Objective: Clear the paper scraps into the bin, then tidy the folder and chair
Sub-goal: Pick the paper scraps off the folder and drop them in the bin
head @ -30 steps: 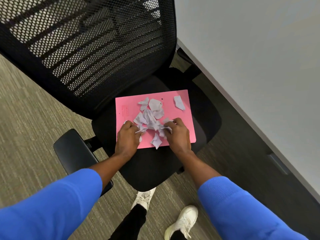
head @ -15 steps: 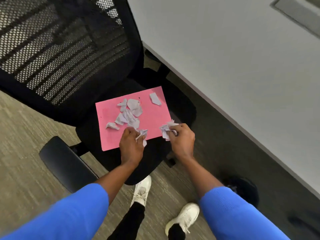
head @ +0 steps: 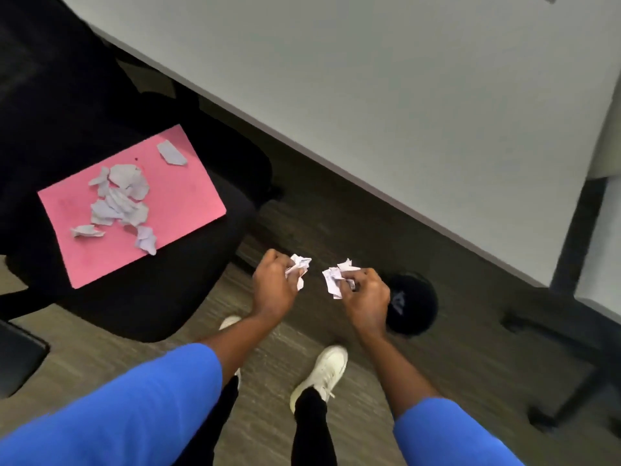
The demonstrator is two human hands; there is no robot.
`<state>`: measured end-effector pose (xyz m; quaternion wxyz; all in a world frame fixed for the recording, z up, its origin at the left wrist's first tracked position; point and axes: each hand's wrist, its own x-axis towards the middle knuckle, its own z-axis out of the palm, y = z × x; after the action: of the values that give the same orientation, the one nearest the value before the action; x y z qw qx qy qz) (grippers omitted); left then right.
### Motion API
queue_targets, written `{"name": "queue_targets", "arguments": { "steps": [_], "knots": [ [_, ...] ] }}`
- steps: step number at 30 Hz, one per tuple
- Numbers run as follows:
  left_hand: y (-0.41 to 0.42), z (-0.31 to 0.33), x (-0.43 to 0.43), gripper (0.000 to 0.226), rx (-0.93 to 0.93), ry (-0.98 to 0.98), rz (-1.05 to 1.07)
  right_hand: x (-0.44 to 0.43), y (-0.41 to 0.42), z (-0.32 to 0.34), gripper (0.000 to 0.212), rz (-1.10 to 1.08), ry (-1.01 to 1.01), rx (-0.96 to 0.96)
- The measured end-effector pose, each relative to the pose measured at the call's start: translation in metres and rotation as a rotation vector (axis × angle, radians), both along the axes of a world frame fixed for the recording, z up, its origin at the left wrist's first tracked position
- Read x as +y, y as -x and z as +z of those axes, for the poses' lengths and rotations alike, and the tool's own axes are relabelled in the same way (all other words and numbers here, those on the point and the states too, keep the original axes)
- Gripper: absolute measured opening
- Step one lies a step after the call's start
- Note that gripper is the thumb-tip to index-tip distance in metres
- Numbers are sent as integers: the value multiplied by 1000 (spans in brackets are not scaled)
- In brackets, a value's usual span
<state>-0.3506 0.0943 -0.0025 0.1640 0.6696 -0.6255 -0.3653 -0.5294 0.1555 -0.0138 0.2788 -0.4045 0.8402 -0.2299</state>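
A pink folder (head: 181, 200) lies on the black chair seat (head: 161, 297) at the left, with several torn white paper scraps (head: 117, 203) piled on it. My left hand (head: 274, 287) is shut on a bunch of crumpled scraps (head: 298, 265) above the floor, right of the chair. My right hand (head: 364, 297) grips another bunch of scraps (head: 336, 275) beside it. A round black bin (head: 415, 304) stands on the floor just right of my right hand, partly hidden behind it.
A grey desk top (head: 369, 95) runs diagonally across the upper right, its edge above the bin. Dark desk legs (head: 571, 348) stand at the right. My white shoes (head: 326, 371) are on the carpet below my hands. A chair armrest (head: 16, 358) is at the far left.
Both hands lifted off the folder holding scraps and moved right, away from the chair and near the bin. The view swung right, and fewer scraps lie on the folder.
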Motion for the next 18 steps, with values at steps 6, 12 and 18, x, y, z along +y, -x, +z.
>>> {"name": "queue_targets", "arguments": {
  "steps": [6,12,18],
  "knots": [
    [108,-29,34,22,-8,-48,-167,58,89,-23,14,-108,-38,35],
    [192,-69,58,24,-24,-96,-288,88,153,-63,16,-195,-125,120],
    [244,-113,71,32,-138,-207,-310,106,194,-98,23,-267,-217,76]
  ]
}}
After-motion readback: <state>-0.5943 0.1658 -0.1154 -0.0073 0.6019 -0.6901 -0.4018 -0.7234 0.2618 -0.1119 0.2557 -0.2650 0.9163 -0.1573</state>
